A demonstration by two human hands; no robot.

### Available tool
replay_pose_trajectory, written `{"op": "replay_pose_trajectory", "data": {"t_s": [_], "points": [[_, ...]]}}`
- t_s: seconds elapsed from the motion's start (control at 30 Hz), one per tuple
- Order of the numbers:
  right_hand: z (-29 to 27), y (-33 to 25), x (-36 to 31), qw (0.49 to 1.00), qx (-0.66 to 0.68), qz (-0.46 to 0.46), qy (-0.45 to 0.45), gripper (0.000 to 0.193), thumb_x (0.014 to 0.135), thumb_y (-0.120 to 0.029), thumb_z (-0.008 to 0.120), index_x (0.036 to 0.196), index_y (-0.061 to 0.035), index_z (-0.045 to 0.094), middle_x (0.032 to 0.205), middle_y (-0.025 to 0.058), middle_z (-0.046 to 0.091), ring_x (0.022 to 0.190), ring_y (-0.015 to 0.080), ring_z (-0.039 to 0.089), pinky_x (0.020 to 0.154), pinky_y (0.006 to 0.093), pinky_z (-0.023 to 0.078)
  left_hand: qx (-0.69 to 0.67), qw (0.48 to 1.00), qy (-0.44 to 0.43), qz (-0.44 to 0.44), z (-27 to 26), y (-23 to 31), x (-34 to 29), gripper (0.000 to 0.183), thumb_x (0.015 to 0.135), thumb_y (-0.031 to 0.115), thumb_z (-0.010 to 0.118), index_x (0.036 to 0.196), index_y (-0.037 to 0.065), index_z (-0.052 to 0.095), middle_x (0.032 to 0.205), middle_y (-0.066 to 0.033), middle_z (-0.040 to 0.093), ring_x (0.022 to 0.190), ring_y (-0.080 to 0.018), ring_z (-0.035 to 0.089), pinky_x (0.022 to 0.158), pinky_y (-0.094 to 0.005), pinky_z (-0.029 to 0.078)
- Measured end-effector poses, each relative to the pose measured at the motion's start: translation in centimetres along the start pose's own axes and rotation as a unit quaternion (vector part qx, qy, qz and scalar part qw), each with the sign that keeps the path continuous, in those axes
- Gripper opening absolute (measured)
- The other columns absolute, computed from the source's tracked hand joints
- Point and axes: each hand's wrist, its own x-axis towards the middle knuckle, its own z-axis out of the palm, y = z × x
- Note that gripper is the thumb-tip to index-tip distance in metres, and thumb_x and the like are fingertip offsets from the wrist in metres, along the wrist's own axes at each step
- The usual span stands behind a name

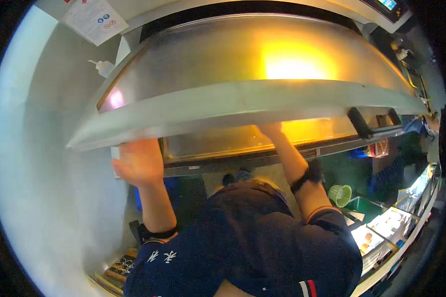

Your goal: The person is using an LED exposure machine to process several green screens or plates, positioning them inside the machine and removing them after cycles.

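A wide pale grey-green lid stretches across the view, raised above a machine with a metal-rimmed bed. My left hand, smeared by motion, is up against the lid's lower edge near its left end. Its fingertips are lost in the blur and behind that edge. Further right, my right hand reaches to the underside of the same edge, where the lid hides its fingers. Whether either hand grips the lid cannot be seen. A black handle is fixed at the lid's right end, apart from my right hand. Bright yellow light glows on the lid and bed.
A white squeeze bottle and a printed sheet are at the upper left. A small screen sits at the upper right. On the right are a green basket and a lit table. A pale wall bounds the left.
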Motion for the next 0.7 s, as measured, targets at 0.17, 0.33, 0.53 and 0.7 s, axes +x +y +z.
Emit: {"op": "replay_pose_trajectory", "data": {"t_s": [0.17, 0.33, 0.53, 0.7], "points": [[0.6, 10.4, 7.5, 0.919, -0.179, 0.147, -0.321, 0.064, 0.078, -0.051, 0.074, 0.123, -0.0071, 0.059, 0.126, 0.013, 0.061, 0.122, 0.0308, 0.055, 0.104, 0.0476, 0.041, -0.089, 0.996, -0.011, 0.02, 0.6, 2.3, 1.5, 0.105, 0.077, 0.071, 0.061, 0.15, 0.001, 0.029, 0.155, -0.0174, 0.033, 0.144, -0.0338, 0.027, 0.119, -0.0537, 0.016], [1.1, 11.9, 11.1, 0.888, -0.207, 0.165, -0.377, 0.085, 0.066, -0.058, 0.08, 0.128, -0.0064, 0.053, 0.128, 0.014, 0.06, 0.121, 0.0309, 0.056, 0.099, 0.0462, 0.046, -0.13, 0.988, -0.086, 0.004, 2.4, 3.8, 5.2, 0.109, 0.077, 0.076, 0.055, 0.148, -0.002, 0.03, 0.154, -0.0203, 0.032, 0.144, -0.0353, 0.027, 0.119, -0.0534, 0.014], [-0.6, 10.2, 11.7, 0.828, -0.203, 0.239, -0.465, 0.094, 0.061, -0.063, 0.083, 0.126, -0.0034, 0.052, 0.124, 0.0126, 0.063, 0.116, 0.0303, 0.06, 0.095, 0.043, 0.051, 0.012, 0.991, 0.1, 0.084, 7.8, 2.8, 8.8, 0.107, 0.077, 0.079, 0.051, 0.149, 0.002, 0.031, 0.154, -0.021, 0.033, 0.143, -0.039, 0.028, 0.118, -0.0612, 0.011], [1.0, 14.4, 7.5, 0.855, -0.171, 0.319, -0.37, 0.049, 0.071, -0.054, 0.077, 0.097, -0.0124, 0.073, 0.102, 0.0103, 0.073, 0.098, 0.0285, 0.069, 0.085, 0.041, 0.054, -0.026, 0.999, 0.017, 0.02, 8.1, 3.6, 8.6, 0.104, 0.077, 0.079, 0.051, 0.149, 0.005, 0.033, 0.153, -0.0209, 0.034, 0.142, -0.0411, 0.029, 0.117, -0.0642, 0.012]]}}
